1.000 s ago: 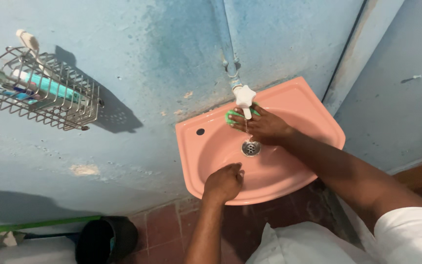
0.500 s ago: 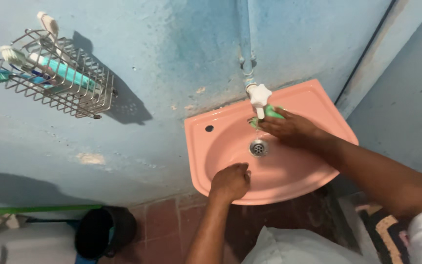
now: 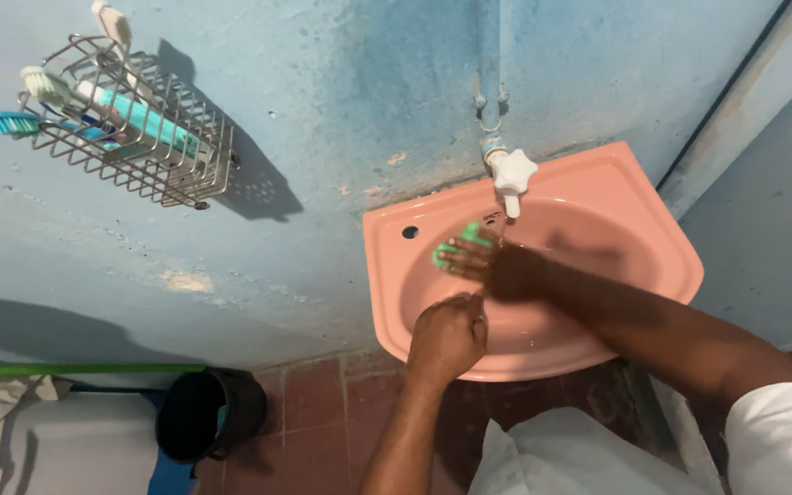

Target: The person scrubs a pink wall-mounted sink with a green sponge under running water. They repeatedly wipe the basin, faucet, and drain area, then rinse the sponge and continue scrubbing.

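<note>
Both hands are at the pink sink (image 3: 653,240): your right hand (image 3: 497,268) presses a green sponge (image 3: 456,246) against the back-left bowl wall, nearer than your fisted left hand (image 3: 448,335) on the front rim.

A wire basket (image 3: 130,137) hangs left of the sink (image 3: 634,229); a bucket (image 3: 208,426) stands below.
</note>
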